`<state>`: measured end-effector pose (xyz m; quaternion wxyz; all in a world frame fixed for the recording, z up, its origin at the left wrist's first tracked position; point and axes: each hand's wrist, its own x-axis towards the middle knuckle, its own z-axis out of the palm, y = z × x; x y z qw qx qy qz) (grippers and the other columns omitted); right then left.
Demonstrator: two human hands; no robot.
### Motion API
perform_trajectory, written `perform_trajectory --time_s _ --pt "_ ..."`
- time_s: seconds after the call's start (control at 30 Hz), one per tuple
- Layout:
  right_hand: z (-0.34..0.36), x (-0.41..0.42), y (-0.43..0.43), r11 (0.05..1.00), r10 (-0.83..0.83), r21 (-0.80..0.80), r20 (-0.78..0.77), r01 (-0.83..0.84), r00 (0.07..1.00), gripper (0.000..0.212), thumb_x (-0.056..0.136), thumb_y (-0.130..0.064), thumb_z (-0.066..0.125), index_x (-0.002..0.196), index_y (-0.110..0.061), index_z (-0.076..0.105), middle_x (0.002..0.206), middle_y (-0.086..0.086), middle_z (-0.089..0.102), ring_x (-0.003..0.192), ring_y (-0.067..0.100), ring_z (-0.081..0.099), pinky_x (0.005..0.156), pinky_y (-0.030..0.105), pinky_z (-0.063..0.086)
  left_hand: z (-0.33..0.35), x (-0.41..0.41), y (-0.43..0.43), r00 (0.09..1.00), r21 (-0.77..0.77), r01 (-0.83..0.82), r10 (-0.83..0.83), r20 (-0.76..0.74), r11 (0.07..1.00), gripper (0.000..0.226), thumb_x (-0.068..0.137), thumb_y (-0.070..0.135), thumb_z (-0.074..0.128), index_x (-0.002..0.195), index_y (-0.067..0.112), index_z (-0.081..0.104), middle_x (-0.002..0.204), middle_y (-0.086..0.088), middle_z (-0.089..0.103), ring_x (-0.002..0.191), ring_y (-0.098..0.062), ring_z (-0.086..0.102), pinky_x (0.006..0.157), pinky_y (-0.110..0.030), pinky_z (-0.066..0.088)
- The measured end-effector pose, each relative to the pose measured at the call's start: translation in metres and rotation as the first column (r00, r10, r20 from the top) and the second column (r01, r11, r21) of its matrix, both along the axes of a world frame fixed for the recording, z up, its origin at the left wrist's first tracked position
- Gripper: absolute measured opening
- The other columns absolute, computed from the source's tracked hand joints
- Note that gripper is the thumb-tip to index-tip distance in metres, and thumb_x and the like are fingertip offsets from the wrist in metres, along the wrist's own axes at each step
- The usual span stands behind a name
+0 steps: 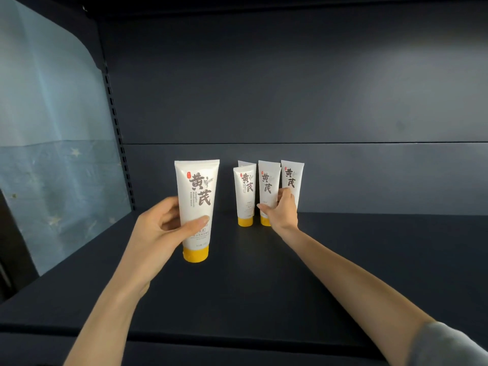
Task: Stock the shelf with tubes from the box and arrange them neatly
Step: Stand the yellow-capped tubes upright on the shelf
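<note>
Dim, soft light — sharp centre, wide-angle bowing at the edges.

Five white tubes can be counted on one dark shelf (264, 273). One, the held tube (196, 191), sits in the left hand (158, 228). At its 3 o'clock stand four more: front tube (245, 191), rear tube (247, 163) at that one's 12 o'clock, middle tube (268, 180) and end tube (291, 178). Three yellow caps (196, 254) show. Two hands are in frame, the right hand (284, 211) gripping the middle tube. One blue sheet (52, 128) hangs at 9 o'clock.
</note>
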<state>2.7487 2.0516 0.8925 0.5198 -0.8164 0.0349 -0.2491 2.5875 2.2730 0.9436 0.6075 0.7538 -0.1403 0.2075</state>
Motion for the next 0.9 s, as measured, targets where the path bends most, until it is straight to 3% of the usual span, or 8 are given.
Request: perform_trajectory --time_s 0.27,0.47,0.63,0.77,0.83,0.9 --pt "0.002 -0.001 0.001 1.000 0.014 -0.012 -0.014 -0.015 1.000 0.049 0.080 -0.015 0.075 0.114 -0.014 0.039 0.119 0.005 0.049 0.118 0.022 0.050 0.094 0.038 0.048 0.002 0.001 -0.007 0.999 0.019 -0.035 0.035 0.010 0.999 0.033 0.074 0.020 0.075 0.104 0.031 0.064 0.098 0.023 0.070 0.092 0.007 0.064 0.063 -0.005 0.049" --pt "0.013 -0.024 -0.015 0.999 0.031 0.004 0.035 -0.032 0.999 0.058 0.084 -0.015 0.070 0.130 -0.010 0.035 0.137 0.009 0.027 0.126 0.023 0.039 0.101 0.032 0.040 0.008 0.002 -0.016 1.000 -0.034 -0.023 0.023 0.005 0.999 0.034 0.076 0.019 0.074 0.108 0.029 0.064 0.102 0.016 0.072 0.094 0.000 0.067 0.076 -0.023 0.052" --pt "0.031 -0.075 -0.013 0.962 0.274 -0.044 0.112 -0.271 0.955 0.048 0.092 -0.010 0.058 0.133 -0.014 0.034 0.136 0.001 0.031 0.127 0.015 0.039 0.097 0.025 0.043 0.013 0.008 -0.038 0.999 -0.103 0.040 -0.039 0.009 0.994 0.032 0.078 0.015 0.074 0.104 0.029 0.064 0.099 0.016 0.072 0.091 -0.003 0.068 0.067 -0.022 0.056" --pt "0.031 -0.125 -0.005 0.848 0.529 -0.147 0.184 -0.509 0.829 0.060 0.087 -0.002 0.053 0.137 -0.030 0.035 0.132 -0.017 0.036 0.123 -0.010 0.036 0.093 0.008 0.040 0.012 0.011 -0.056 0.998 -0.105 0.062 -0.061 0.015 0.993 0.029 0.076 0.014 0.076 0.101 0.025 0.065 0.096 0.015 0.072 0.086 -0.004 0.069 0.064 -0.021 0.056" --pt "0.028 -0.141 0.000 0.805 0.591 -0.220 0.204 -0.552 0.780 0.062 0.086 -0.007 0.058 0.139 -0.031 0.036 0.135 -0.015 0.042 0.125 -0.007 0.039 0.099 0.013 0.040 0.011 0.012 -0.064 0.998 -0.087 0.059 -0.059 0.008 0.994 0.031 0.075 0.014 0.077 0.101 0.025 0.065 0.096 0.014 0.072 0.087 -0.004 0.069 0.069 -0.026 0.057" --pt "0.025 -0.150 0.006 0.789 0.614 -0.195 0.238 -0.583 0.752 0.061 0.087 -0.010 0.062 0.135 -0.038 0.037 0.129 -0.021 0.049 0.122 0.001 0.047 0.097 0.021 0.047 0.010 0.012 -0.071 0.998 -0.070 0.059 -0.060 -0.001 0.996 0.033 0.075 0.014 0.077 0.103 0.025 0.064 0.098 0.012 0.071 0.090 -0.006 0.068 0.073 -0.029 0.057"
